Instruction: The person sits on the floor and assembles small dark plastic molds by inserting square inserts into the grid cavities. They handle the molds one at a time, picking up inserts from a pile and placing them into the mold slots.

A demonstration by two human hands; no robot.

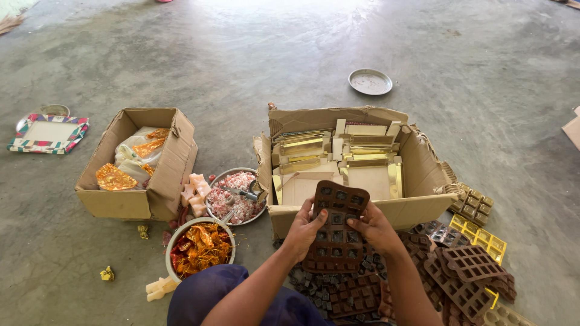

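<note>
Concrete floor (290, 54), grey, bearing cardboard boxes (139, 163).

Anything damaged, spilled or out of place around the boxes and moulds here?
The right cardboard box has torn, ragged flaps. Small brown pieces lie scattered on the floor under the brown mould held by both hands, and two gold-wrapped bits lie loose on the floor.

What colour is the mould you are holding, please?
The mould is dark brown, gripped by the left hand and right hand; head view.
</note>
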